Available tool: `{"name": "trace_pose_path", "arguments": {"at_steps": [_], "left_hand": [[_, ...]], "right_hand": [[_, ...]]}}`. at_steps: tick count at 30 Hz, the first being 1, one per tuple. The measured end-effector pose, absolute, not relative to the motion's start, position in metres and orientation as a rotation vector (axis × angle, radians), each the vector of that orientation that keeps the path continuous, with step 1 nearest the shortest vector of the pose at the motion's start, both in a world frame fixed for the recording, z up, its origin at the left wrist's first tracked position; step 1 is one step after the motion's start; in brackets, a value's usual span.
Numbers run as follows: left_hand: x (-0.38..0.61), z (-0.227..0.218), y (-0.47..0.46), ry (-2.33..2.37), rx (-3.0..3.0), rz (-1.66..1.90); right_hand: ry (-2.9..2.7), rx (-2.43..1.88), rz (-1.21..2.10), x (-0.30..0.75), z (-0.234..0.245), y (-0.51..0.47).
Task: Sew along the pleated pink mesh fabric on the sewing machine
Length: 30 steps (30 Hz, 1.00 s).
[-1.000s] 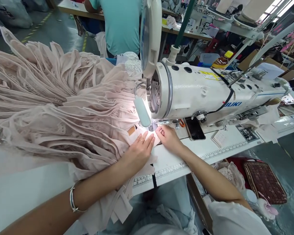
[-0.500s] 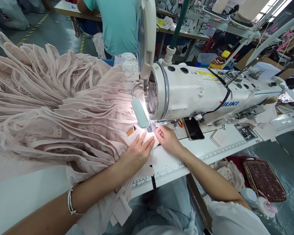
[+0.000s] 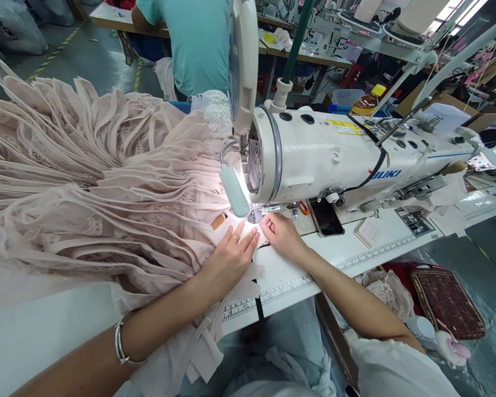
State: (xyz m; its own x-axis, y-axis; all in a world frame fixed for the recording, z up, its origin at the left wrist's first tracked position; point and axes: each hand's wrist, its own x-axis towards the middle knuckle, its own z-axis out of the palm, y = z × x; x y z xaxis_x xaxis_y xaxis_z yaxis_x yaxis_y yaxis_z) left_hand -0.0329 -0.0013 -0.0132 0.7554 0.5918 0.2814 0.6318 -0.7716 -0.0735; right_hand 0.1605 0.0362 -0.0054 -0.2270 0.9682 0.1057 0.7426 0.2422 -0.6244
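Observation:
A white sewing machine (image 3: 314,154) stands across the table, its lamp (image 3: 235,192) lighting the needle area. My left hand (image 3: 231,253) lies flat with fingers stretched on pale pink fabric (image 3: 221,234), just in front of the presser foot (image 3: 254,215). Close on its right, my right hand (image 3: 279,234) pinches the edge of the same fabric between thumb and fingers. A great gathered heap of pale pink lace-trimmed garments (image 3: 107,176) spreads to the left and runs up to the machine. The needle tip cannot be made out.
A phone (image 3: 326,216) and a stack of small cards (image 3: 368,231) lie right of my hands. Orange-handled snips (image 3: 303,208) rest by the machine base. A ruler tape (image 3: 289,288) follows the table's front edge. A person in a teal shirt (image 3: 200,44) sits beyond. A woven basket (image 3: 448,303) is below right.
Both hands stay in nearly the same place on the fabric. The whole view has shifted very slightly; nothing is visibly taken up or let go.

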Motion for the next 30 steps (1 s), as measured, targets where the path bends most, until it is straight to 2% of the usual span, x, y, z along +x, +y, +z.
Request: {"name": "trace_pose_path", "arguments": {"at_steps": [5, 9, 14, 17, 19, 30], "left_hand": [[-0.033, -0.013, 0.002, -0.917, -2.764, -0.478], [-0.031, -0.018, 0.007, -0.873, -2.810, -0.647], [-0.030, -0.015, 0.005, -1.091, -2.716, -0.675], [-0.028, -0.007, 0.003, -1.143, -2.674, -0.547], [-0.024, -0.003, 0.002, -1.071, -2.744, -0.437], [-0.008, -0.018, 0.004, -0.898, -2.537, -0.439]], "right_hand": [[-2.063, -1.532, 0.635, 0.165, -0.006, 0.037], [-2.181, -1.297, 0.599, 0.179, -0.003, 0.033], [-2.480, -1.143, 0.166, 0.178, -0.003, 0.018], [-2.608, -1.196, -0.102, 0.169, -0.006, 0.014], [-2.643, -1.179, -0.170, 0.165, -0.007, 0.017], [-2.716, -1.379, 0.289, 0.187, 0.000, 0.048]]}}
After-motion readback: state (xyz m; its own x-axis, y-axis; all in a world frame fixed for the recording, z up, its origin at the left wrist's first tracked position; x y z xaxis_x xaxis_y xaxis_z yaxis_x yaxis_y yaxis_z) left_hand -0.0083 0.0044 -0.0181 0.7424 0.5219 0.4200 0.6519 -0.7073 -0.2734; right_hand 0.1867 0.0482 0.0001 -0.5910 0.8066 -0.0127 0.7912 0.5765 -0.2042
